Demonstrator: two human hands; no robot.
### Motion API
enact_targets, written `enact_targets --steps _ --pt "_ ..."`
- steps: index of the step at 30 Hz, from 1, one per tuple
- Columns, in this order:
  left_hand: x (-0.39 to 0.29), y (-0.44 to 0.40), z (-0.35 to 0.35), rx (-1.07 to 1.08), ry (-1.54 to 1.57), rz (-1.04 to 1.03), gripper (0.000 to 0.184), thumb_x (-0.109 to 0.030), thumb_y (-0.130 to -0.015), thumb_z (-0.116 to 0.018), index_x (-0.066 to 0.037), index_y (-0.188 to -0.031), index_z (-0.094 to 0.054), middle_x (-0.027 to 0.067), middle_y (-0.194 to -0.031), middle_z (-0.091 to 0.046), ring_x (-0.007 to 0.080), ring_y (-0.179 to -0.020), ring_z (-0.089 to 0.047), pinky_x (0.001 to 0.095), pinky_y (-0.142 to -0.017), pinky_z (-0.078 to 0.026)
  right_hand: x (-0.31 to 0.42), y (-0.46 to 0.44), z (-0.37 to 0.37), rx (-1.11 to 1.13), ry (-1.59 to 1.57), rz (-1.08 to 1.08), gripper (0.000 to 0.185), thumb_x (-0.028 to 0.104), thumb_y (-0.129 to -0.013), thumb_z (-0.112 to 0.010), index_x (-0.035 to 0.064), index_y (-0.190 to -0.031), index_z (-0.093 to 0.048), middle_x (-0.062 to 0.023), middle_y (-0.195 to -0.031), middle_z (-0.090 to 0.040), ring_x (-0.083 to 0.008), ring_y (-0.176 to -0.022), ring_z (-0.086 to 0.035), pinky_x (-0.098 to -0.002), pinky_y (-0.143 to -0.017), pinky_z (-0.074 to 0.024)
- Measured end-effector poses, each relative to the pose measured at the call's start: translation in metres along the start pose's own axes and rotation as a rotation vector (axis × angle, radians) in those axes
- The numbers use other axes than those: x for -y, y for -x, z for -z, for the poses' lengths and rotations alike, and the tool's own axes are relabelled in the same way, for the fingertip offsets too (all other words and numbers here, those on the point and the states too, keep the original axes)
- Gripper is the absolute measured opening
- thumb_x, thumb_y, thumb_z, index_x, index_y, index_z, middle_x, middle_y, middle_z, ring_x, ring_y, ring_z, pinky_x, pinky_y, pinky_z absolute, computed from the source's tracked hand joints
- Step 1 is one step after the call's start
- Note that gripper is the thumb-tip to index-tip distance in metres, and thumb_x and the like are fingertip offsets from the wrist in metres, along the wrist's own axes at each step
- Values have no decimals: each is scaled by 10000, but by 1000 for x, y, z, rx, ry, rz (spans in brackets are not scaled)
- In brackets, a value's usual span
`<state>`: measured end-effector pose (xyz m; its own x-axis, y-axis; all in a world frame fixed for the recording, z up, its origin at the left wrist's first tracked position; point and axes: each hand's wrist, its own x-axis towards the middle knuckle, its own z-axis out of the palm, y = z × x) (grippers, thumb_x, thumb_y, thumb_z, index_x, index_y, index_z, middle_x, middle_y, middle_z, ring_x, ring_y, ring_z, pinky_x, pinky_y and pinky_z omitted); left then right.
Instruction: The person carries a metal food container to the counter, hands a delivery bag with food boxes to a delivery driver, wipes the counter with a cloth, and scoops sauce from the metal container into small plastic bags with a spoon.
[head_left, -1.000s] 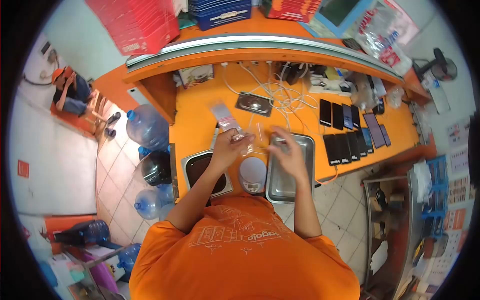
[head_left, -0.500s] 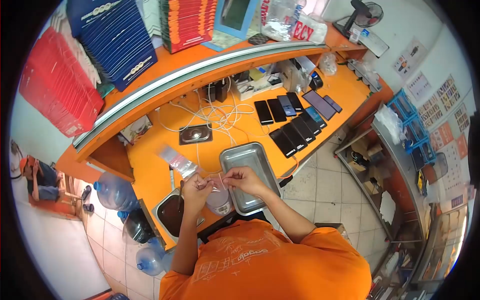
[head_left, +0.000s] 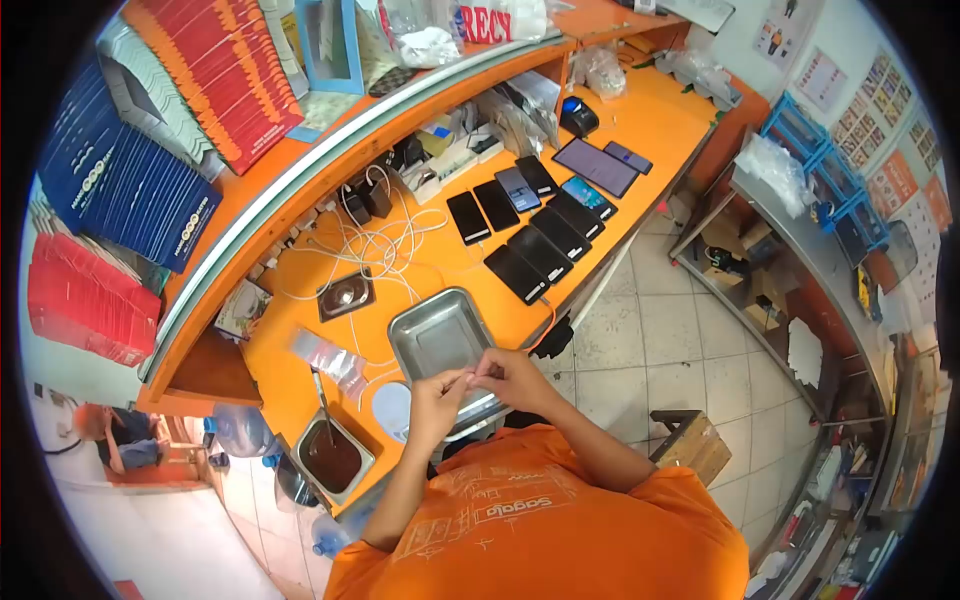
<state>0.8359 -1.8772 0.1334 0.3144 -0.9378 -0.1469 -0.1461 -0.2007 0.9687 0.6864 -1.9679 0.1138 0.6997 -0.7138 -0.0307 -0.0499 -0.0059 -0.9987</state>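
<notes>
My left hand [head_left: 437,402] and my right hand [head_left: 515,382] meet fingertip to fingertip, both pinched closed, over the near end of a metal tray [head_left: 402,345]. Between them is a small clear plastic bag, which hardly shows against the tray. Left of my left hand is a round, pale scale [head_left: 390,410]. Farther left, a steel container [head_left: 352,492] holds something dark brown, with a spoon [head_left: 321,395] standing in it. Several clear plastic bags [head_left: 330,360] lie flat on the orange desk behind the scale.
Several phones [head_left: 540,250] lie in rows to the right of tangled white cables [head_left: 385,245]. A metal lid [head_left: 345,294] rests near the cables. A shelf ledge [head_left: 330,150] with stacked folders runs along the back. A person [head_left: 125,440] sits far left.
My hands have drawn together, and the bag stretched between them earlier hardly shows now. The view has turned, with the tray, phones and desk shifting left in it; the scale is more exposed.
</notes>
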Motion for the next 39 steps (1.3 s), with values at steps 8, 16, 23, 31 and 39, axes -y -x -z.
enact_targets --steps 8,16,23,31,39 --pt "-30 5 -72 3 -709 -235 165 -178 -856 -578 -24 -886 -632 217 -753 -642 417 -727 -627 484 -639 -518 7 28 66 131 576 179 44 68 -852 -572 37 -879 -585 -175 -843 -650 -370 -795 -630 -446 -672 -488" --pt "-25 20 -82 -65 -861 -75 308 -246 -852 -514 13 -718 -611 223 -616 -604 401 -580 -619 467 -541 -502 -1 22 73 338 739 366 74 84 -846 -547 12 -839 -563 -152 -674 -586 -350 -620 -599 -438 -548 -464" --pt "-27 57 -36 -548 -760 106 357 -325 -821 -652 -20 -670 -548 176 -567 -569 380 -520 -581 454 -505 -475 8 -5 3 373 507 524 219 76 -837 -658 21 -708 -490 -140 -599 -515 -299 -498 -518 -375 -478 -393" --pt "-13 89 9 -831 -678 -35 167 -36 -774 -624 -62 -889 -505 135 -828 -520 345 -716 -583 409 -604 -469 38 -32 -73 436 607 596 211 137 -831 -671 66 -694 -528 -109 -624 -589 -312 -548 -591 -403 -506 -459" --pt "4 113 104 -976 -543 -283 185 -10 -709 -673 -75 -881 -650 133 -996 -570 313 -888 -600 367 -745 -503 57 -59 -159 559 503 383 213 167 -816 -692 27 -720 -563 -133 -652 -597 -305 -556 -593 -385 -521 -455"
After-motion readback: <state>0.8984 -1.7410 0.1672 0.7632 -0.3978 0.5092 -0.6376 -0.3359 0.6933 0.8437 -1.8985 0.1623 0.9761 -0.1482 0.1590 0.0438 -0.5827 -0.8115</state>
